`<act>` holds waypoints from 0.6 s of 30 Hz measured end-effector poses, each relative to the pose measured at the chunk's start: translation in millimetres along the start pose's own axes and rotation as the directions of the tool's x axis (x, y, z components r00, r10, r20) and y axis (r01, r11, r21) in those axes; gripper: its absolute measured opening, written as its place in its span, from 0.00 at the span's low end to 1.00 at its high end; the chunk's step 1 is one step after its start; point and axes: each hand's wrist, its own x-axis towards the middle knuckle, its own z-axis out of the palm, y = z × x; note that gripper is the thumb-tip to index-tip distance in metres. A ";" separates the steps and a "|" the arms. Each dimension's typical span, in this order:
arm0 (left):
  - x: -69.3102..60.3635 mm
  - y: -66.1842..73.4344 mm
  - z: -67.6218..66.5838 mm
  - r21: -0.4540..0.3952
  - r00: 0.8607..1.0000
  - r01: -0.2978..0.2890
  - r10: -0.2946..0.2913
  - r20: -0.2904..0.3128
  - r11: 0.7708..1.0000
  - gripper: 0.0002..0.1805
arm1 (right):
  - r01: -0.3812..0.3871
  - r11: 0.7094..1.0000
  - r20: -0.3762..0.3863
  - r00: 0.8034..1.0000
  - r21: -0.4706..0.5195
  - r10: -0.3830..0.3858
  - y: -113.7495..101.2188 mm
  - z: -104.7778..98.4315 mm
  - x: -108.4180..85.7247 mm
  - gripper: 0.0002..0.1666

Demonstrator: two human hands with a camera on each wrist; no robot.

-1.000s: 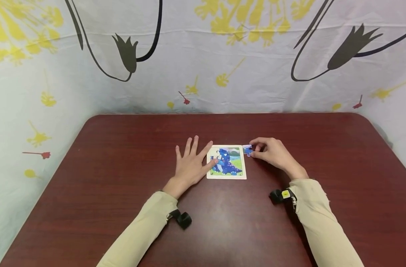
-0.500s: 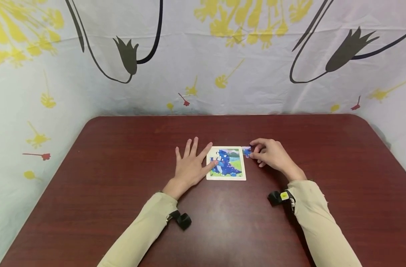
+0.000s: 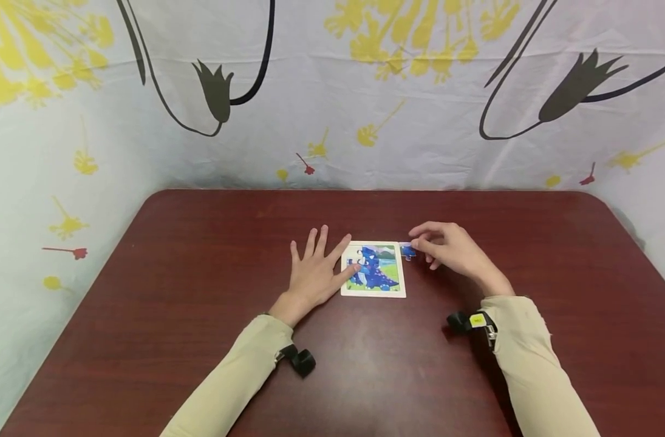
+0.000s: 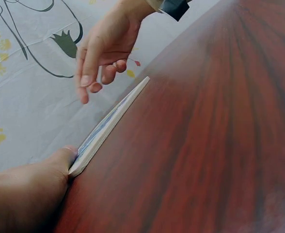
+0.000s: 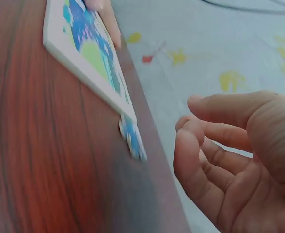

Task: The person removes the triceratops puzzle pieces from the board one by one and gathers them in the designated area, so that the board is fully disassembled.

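Observation:
A square jigsaw puzzle in a pale frame, picturing a blue dinosaur, lies flat on the table. My left hand rests with its fingers spread at the frame's left side, and its thumb lies over the picture. Against the frame's upper right corner is a loose puzzle piece, mostly blue. Just beside and above that piece is my right hand. In the right wrist view a gap shows between its loosely bent fingers and the piece, and nothing is held.
The dark red-brown wooden table extends round the puzzle on every side. Behind its far edge hangs a pale cloth printed with flowers. Black straps with small dark blocks sit on both sleeves.
My right hand has let go of the puzzle piece and risen slightly off it. The piece has turned a little beside the frame. My left hand stays in place; the head view shifts slightly.

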 end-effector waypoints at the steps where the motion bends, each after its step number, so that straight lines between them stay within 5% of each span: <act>1: -0.3 -0.1 0.3 -0.001 1.000 0.001 -0.001 0.004 1.000 0.40 | 0.015 1.000 0.018 1.000 -0.018 -0.015 -3.4 2.9 1.4 0.16; 6: -0.3 -0.3 0.9 0.007 1.000 0.007 -0.007 0.024 1.000 0.42 | 0.146 0.977 0.129 0.983 -0.155 -0.127 -20.4 21.2 14.6 0.12; 10: 0.3 -0.8 1.0 0.022 0.999 0.009 -0.010 0.038 1.000 0.42 | 0.290 0.916 0.248 0.943 -0.278 -0.224 -29.9 36.4 28.4 0.15; 14: 0.5 -1.2 1.1 0.032 0.999 0.006 -0.008 0.047 0.999 0.42 | 0.356 0.861 0.354 0.908 -0.364 -0.225 -34.1 45.5 36.9 0.22; 18: 0.7 -1.5 -0.4 0.032 0.999 0.004 -0.006 0.050 0.999 0.42 | 0.362 0.854 0.386 0.898 -0.373 -0.212 -35.1 47.0 40.4 0.24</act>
